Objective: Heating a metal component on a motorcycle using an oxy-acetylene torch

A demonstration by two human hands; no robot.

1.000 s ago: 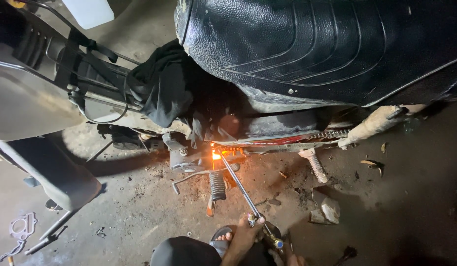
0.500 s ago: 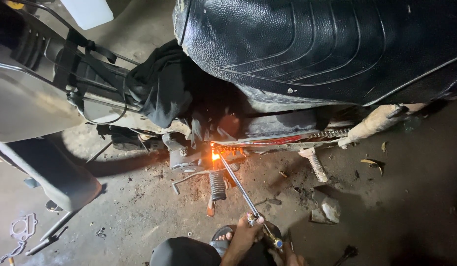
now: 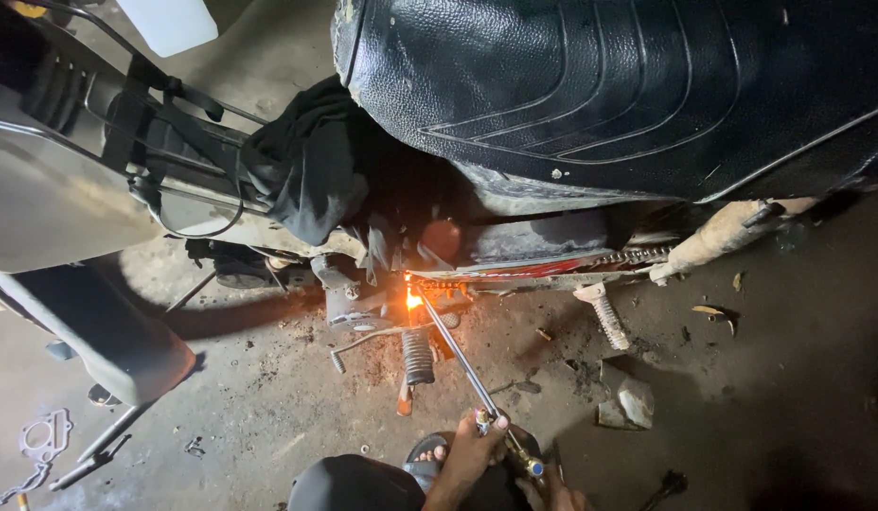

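- The left hand (image 3: 467, 454) was wrapped around the near end of the torch (image 3: 458, 355), its fingers (image 3: 496, 426) curled tight about the brass body and holding it fast.
- The right hand (image 3: 552, 494) sat lower and just to the right, at the near edge of the view; its fingers touched the rear of the torch by the blue fitting, but most of the hand was cut off, so I could not tell how tightly they closed.
- The torch's thin metal tube ran up and to the left from the hands, away toward the underside of the motorcycle (image 3: 600, 95).
- The tube's tip met a bright orange flame (image 3: 413, 301) right against the frame, just below the black seat, at the left end of the chain run.
- A ribbed footpeg (image 3: 418, 357) hung just below the glow, left of the tube.
- A second footpeg (image 3: 604, 317) lay to the right on the floor (image 3: 268, 416), well apart from the flame.
- A black cloth (image 3: 306, 161) draped over the frame, far and left of the flame.
- A sandalled foot (image 3: 427, 454) showed just left of the left hand.
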